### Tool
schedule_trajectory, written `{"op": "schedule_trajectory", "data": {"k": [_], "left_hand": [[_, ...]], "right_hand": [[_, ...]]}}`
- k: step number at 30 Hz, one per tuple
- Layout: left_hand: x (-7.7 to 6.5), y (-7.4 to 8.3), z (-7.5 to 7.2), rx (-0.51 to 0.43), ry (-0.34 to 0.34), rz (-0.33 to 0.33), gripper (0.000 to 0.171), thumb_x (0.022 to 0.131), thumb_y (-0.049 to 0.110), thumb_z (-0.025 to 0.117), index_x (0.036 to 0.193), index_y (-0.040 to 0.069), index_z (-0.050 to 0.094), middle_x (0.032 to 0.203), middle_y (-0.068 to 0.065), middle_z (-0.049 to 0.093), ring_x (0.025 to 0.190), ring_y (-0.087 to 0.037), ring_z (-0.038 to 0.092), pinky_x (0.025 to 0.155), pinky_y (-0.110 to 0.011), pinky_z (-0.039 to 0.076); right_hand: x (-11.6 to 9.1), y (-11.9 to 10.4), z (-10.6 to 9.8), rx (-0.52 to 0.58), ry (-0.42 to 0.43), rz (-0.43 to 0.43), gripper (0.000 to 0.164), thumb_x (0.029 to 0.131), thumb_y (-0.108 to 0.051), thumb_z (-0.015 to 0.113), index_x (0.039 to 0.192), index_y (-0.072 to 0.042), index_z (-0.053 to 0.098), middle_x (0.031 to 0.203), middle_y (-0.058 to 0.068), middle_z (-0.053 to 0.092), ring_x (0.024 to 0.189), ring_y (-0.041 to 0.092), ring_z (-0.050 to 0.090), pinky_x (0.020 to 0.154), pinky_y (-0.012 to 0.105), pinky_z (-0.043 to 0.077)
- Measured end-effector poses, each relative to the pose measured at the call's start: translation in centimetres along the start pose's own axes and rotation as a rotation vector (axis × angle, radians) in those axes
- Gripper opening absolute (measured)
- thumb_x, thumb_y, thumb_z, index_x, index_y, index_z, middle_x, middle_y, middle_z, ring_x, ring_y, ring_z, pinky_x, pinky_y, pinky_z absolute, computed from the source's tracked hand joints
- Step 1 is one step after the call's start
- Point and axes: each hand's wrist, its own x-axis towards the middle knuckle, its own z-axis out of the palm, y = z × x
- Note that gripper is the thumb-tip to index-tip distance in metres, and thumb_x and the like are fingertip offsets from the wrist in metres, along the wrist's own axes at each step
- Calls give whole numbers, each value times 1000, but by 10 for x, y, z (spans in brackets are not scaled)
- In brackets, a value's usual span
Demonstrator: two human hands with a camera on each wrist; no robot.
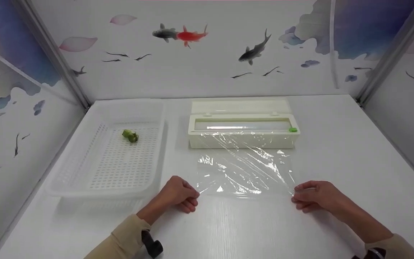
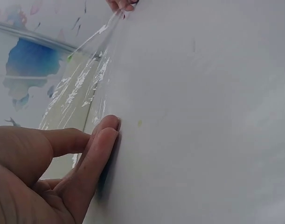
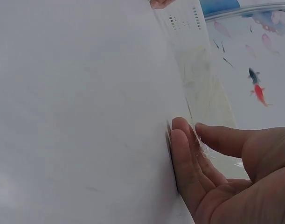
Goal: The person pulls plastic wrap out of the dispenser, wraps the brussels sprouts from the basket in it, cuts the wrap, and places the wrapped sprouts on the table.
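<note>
Head view: clear film (image 1: pixel 243 171) runs toward the near side from the cream box (image 1: pixel 243 141); lid (image 1: pixel 241 106) folded to the far side, presumably so the roll (image 1: pixel 243 126) feeds freely. Left hand (image 1: pixel 179 194) pinches the film's near left corner, right hand (image 1: pixel 317 196) the near right one; holding both likely keeps it spread. White basket (image 1: pixel 161 151) with green vegetable pieces (image 1: pixel 130 136) sits left, beside the film's path.

Left wrist: thumb and fingertips narrow on film, which stretches across to the right hand.

Right wrist: thumb and fingers narrow, film edge between.
</note>
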Motion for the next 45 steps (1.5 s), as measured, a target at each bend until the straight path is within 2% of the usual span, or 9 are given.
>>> {"op": "schedule_trajectory", "data": {"k": [9,21,24,27,32,45], "left_hand": [[-11,-5,-8,60,-77,-30,10,88,8,73,91,-2,74,69,-6,73,54,-11,68,54,-26,60],[-11,-10,-12,51,-95,-21,10,90,10,72,93,0,72,71,-5,73,55,-11,69,54,-26,61],[-11,-11,-13,47,-100,-17,10,90,10,72,94,0,72,71,-5,73,55,-10,69,54,-26,60],[-11,-12,-13,47,-104,-12,11,90,9,71,95,0,72,71,-6,73,55,-10,69,54,-26,60],[-11,-12,-13,54,-108,-5,11,91,10,70,95,0,71,71,-6,74,55,-10,69,53,-26,60],[-12,-11,-13,60,-114,0,11,92,10,69,94,0,71,70,-5,73,56,-10,69,54,-25,60]], "right_hand": [[3,1,-11,4,-107,-4,47,95,-21,69,126,11,54,102,8,77,85,16,75,77,30,64],[6,-1,-12,-53,-155,34,40,95,-21,69,121,9,61,99,8,77,84,17,75,76,30,64],[7,-1,-9,-50,-174,7,38,95,-19,68,120,9,61,99,8,77,83,17,75,76,31,64],[9,-4,-2,-33,-183,-60,36,95,-18,68,118,8,61,99,10,77,83,17,74,76,32,64],[9,-14,12,-44,-162,-155,34,93,-20,71,115,5,63,97,9,77,80,20,74,74,35,63],[13,-22,24,-58,-157,-185,36,92,-20,73,119,4,66,98,10,78,79,20,72,72,36,63]]}}
